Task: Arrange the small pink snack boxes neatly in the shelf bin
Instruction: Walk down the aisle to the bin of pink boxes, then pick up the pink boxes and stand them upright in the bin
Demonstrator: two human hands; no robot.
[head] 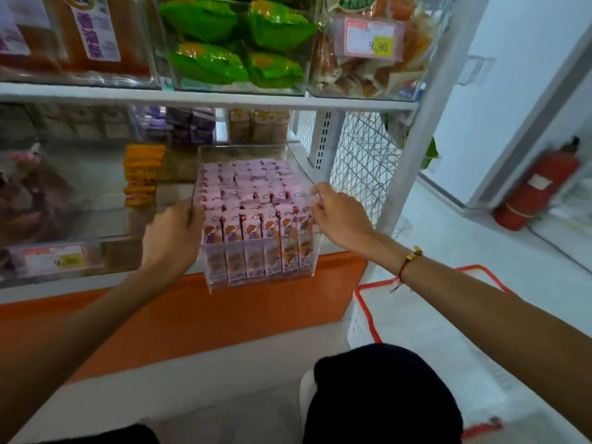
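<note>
Dark-clad knees (381,392) crouch before the shelf; both hands grip the clear bin (256,274), which overhangs the shelf's front edge. Left hand (169,235) clasps its left wall, right hand (339,216) pinches the right rim. Pink snack boxes (256,225) stand packed inside. Judgement: a tilt or slipping pinch could tip the bin forward, spilling rows

Upper shelf: a clear bin of green snack packets (237,43) sits between brown packages with white labels (93,33) and a bin bearing a price tag (373,38) reading 9.90. Lower shelf: orange packets (142,174) stacked upright; purple boxes (192,125) behind them. Floor, right: a red fire extinguisher (538,190) against the wall, a white basket with a red rim (365,315) nearer.
</note>
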